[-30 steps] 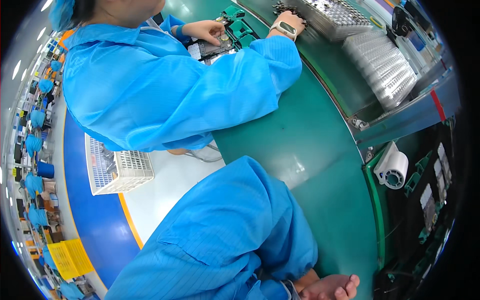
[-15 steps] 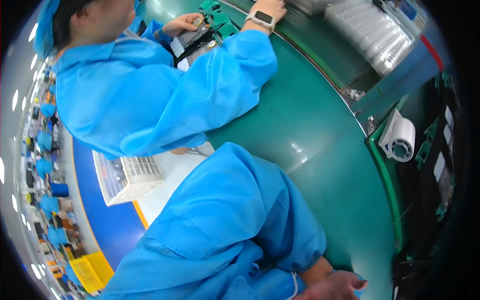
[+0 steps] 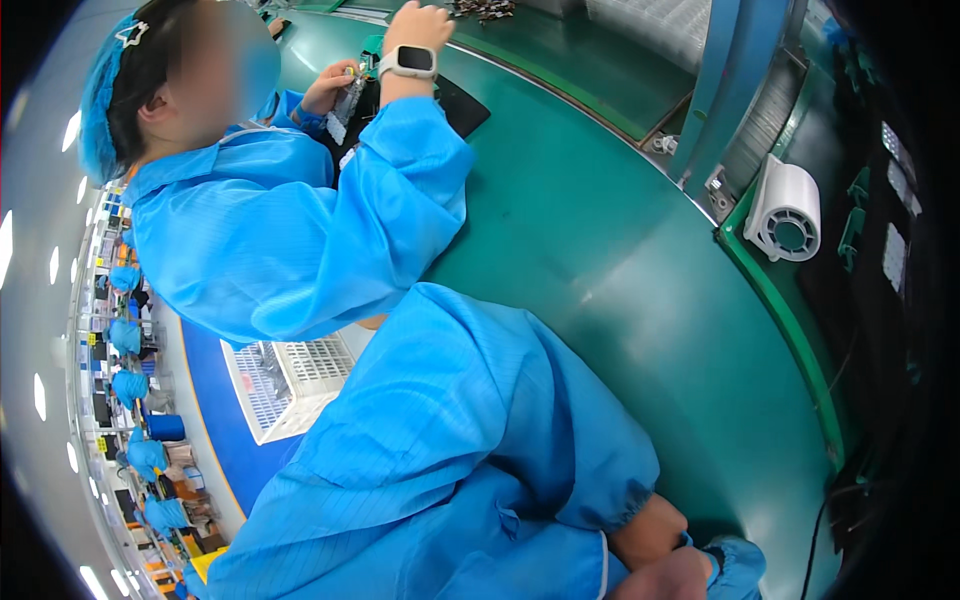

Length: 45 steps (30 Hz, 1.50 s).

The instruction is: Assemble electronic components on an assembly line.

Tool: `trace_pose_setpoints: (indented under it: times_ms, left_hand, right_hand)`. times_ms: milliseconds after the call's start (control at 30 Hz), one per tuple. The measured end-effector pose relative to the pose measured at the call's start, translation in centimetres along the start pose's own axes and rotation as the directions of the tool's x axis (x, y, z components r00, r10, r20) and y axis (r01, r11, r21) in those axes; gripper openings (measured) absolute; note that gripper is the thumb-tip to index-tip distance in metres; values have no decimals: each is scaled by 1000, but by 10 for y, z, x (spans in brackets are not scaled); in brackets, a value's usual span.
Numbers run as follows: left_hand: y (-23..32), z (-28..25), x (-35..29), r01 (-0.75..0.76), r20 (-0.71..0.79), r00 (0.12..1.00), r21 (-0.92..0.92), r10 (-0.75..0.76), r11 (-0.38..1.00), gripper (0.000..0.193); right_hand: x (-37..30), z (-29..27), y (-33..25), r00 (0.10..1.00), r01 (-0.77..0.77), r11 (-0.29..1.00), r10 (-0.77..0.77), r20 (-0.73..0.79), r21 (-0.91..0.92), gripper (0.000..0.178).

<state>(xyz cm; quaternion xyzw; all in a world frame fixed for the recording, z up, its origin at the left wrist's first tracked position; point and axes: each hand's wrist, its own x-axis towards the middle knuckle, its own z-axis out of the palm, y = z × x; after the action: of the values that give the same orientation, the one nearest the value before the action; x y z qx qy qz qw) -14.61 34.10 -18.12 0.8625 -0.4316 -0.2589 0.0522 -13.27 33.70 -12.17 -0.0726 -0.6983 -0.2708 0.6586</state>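
Observation:
My left sleeve (image 3: 470, 400) crosses the lower middle, bent over the edge of the green worktable (image 3: 560, 230). From its cuff, my left wrist and hand (image 3: 650, 532) reach the bottom edge, fingers hidden. Against it lies a darker, blurred hand (image 3: 668, 580), apparently my right, beside a second blue cuff (image 3: 735, 566); its fingers are smeared and cut off. I make out no object at either hand. At the upper left a co-worker in a blue gown (image 3: 250, 240) holds a small grey-and-green part (image 3: 347, 105) over a black mat (image 3: 464, 105). That person's other hand, wearing a watch (image 3: 408, 62), is raised.
A white roll-shaped fitting (image 3: 790, 210) stands by the table's right-hand green rail (image 3: 775, 300). Beyond the metal edge are a blue-grey post (image 3: 715, 90) and clear plastic trays (image 3: 650, 25). A white crate (image 3: 290, 385) sits below, left. Other workers line the far left.
The view has shifted, bringing more of the co-worker into sight. The co-worker's watch hand has lifted off toward the left, baring the black mat. My hands have turned and sunk toward the bottom edge.

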Motion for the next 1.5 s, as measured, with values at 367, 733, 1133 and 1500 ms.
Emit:
trace_pose_setpoints:
  times_ms: [367, 733, 1133, 1500]
  left_hand:
    - [-5, 9, -15, 46, -286, 950, -266, -125, 963, 30]
    - [0, 23, -7, -97, -622, 753, -428, -215, 898, 15]
    - [0, 49, 9, -241, -802, 554, -412, -224, 879, 15]
    - [-4, 36, -16, -314, -733, 618, -562, -285, 765, 15]
  right_hand:
    - [-10, -15, -24, 986, -13, 982, -19, 165, 190, 72]
    - [-17, -25, -2, 952, 74, 665, -269, 145, 743, 52]
    - [4, -13, 6, 965, -155, 987, 144, 218, 37, 49]
    - [-10, -35, 31, 899, -52, 999, 41, 437, 14, 35]
